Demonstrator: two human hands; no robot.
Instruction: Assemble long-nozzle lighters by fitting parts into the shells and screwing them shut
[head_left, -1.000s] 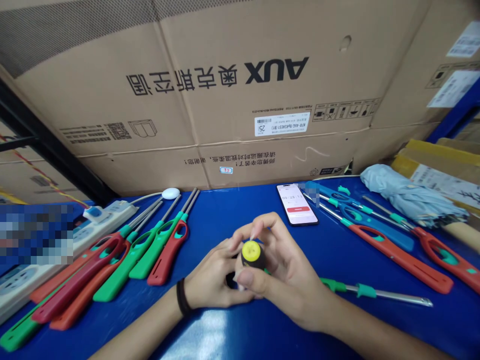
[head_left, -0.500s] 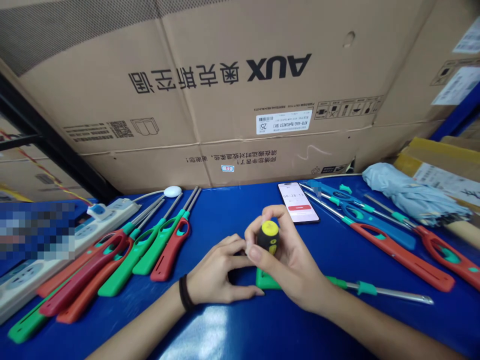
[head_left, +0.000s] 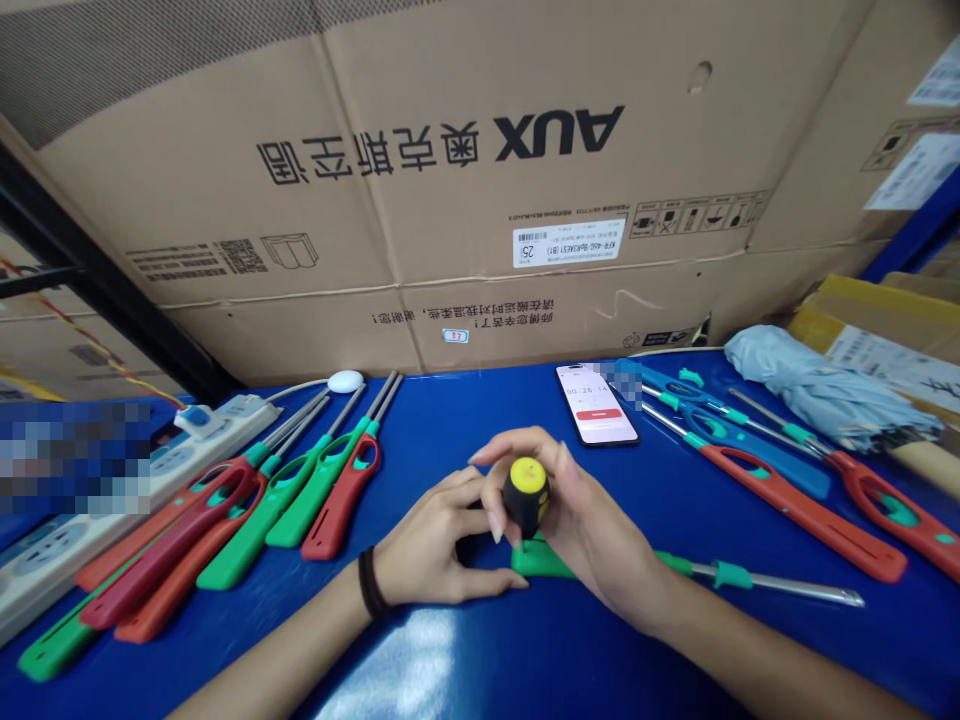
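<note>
A screwdriver with a stubby black handle and yellow cap [head_left: 529, 485] stands nearly upright in my right hand [head_left: 596, 530], which is closed around it. Below it, a green gas lighter [head_left: 544, 560] lies flat on the blue table, its metal tube pointing right. The screwdriver's tip is hard to see against the lighter's handle. My left hand [head_left: 442, 545] rests at the lighter's left end, thumb at its near edge. The fingertips on the far side are partly hidden by my right hand.
Several red and green lighters [head_left: 289, 500] lie at left beside a white power strip [head_left: 67, 540]. More lighters [head_left: 806, 515], red and blue, lie at right near a folded umbrella [head_left: 832, 385]. A phone [head_left: 598, 405] lies behind my hands; a large cardboard box [head_left: 450, 220] stands at the back.
My right hand's fingers have shifted around the screwdriver handle, which now sits slightly lower and further left. My left hand and the green lighter have barely moved.
</note>
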